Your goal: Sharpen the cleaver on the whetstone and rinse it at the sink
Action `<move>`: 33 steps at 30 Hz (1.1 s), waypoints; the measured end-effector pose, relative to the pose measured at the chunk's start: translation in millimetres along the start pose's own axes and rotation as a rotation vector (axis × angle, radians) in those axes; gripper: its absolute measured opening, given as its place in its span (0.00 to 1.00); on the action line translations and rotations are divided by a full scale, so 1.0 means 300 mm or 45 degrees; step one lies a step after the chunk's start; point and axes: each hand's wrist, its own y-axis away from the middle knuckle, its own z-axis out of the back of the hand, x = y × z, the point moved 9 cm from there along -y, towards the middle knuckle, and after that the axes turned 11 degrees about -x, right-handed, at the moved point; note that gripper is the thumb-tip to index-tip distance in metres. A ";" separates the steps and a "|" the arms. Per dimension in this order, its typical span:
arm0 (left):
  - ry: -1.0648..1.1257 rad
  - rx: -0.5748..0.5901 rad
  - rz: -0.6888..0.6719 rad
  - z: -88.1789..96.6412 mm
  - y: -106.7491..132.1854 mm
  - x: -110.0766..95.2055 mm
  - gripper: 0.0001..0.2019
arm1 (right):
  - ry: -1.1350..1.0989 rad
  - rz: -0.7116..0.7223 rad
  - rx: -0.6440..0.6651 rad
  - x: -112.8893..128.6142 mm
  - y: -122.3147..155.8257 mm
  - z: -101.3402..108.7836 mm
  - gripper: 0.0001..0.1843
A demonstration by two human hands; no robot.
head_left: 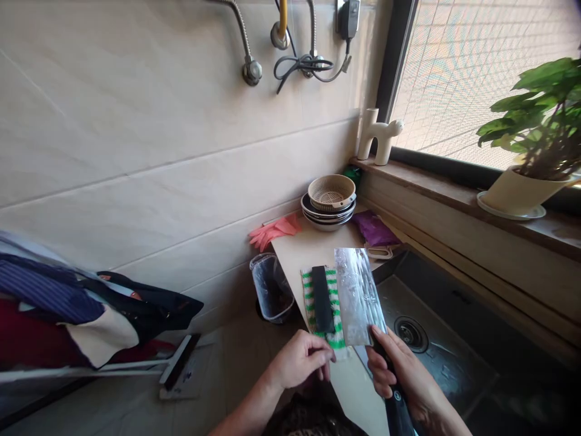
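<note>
My right hand (399, 372) grips the dark handle of a wide cleaver (358, 293), its blade lying flat and pointing away from me over the counter beside the sink. A dark sharpening stone (322, 298) rests on a green and white striped cloth (334, 330) just left of the blade. My left hand (302, 360) is curled near the cloth's front edge, fingers bent together, nothing plainly in them.
A steel sink (436, 339) with a drain lies to the right. At the back of the counter stand stacked bowls with a beige strainer (331, 194), pink gloves (275, 231) and a purple rag (374, 229). A bin (271, 287) stands on the floor at left. A potted plant (529, 188) sits on the sill.
</note>
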 end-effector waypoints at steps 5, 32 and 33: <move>0.226 -0.446 -0.213 0.116 -0.052 -0.112 0.28 | 0.004 -0.039 0.017 -0.022 -0.006 -0.025 0.32; 0.349 -0.319 -0.190 0.040 -0.135 -0.140 0.30 | 0.058 -0.029 0.042 -0.044 -0.004 -0.033 0.30; 0.288 -0.339 -0.210 0.044 -0.132 -0.148 0.30 | 0.060 -0.020 0.039 -0.041 -0.003 -0.034 0.30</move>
